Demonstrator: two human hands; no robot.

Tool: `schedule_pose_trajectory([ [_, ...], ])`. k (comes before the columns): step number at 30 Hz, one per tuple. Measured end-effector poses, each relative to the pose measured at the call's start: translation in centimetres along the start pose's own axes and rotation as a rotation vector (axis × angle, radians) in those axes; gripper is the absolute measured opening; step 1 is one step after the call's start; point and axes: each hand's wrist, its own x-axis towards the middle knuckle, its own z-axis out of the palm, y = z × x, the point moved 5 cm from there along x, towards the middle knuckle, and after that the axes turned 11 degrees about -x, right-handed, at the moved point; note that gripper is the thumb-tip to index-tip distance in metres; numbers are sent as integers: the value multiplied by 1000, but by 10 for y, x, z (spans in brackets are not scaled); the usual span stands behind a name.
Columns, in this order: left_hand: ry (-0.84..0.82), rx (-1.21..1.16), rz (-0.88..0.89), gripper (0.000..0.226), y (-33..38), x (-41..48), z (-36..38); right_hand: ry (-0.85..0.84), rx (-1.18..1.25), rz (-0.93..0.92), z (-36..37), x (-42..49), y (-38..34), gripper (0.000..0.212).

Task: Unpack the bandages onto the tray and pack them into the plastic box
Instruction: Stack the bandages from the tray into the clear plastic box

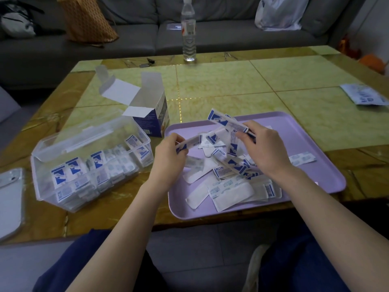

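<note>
A lilac tray (305,131) lies at the table's front right with a loose pile of wrapped bandages (225,186) on it. Over the tray's left part, my left hand (168,159) pinches one white-and-blue bandage strip (189,143). My right hand (265,148) holds a few bandage strips (227,122) raised above the pile. To the left stands the clear plastic box (63,144), open, with several bandages (92,171) stacked upright inside. An opened bandage carton (151,114) stands between box and tray.
A water bottle (188,28) stands at the table's far edge. A phone (10,199) lies at the front left, a flat packet (366,95) at the far right. One bandage (303,158) lies alone on the tray's right side. A sofa runs behind the table.
</note>
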Motion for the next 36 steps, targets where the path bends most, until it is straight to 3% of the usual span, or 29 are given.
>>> schedule_pose_trajectory([
  [6,127,-69,57,9,3,2,-9,-45,56,-5,4,-1,-6,13],
  [9,155,-72,72,5,3,4,-9,-74,207,-19,6,-1,-12,11],
  [12,105,-60,94,8,6,2,-1,-108,337,-4,8,-2,-18,12],
  [18,-79,-146,71,22,18,-10,26,-206,353,4,19,-6,-28,6],
  [22,-130,-220,35,17,19,-15,31,-218,441,52,26,-7,-34,7],
  [27,-113,-266,30,10,16,-13,30,-265,581,158,30,-6,-38,20],
  [32,-151,-236,5,7,14,-14,36,-366,665,307,40,-9,-36,17],
  [36,-133,-203,35,8,13,-14,40,-498,606,281,52,-12,-45,24],
])
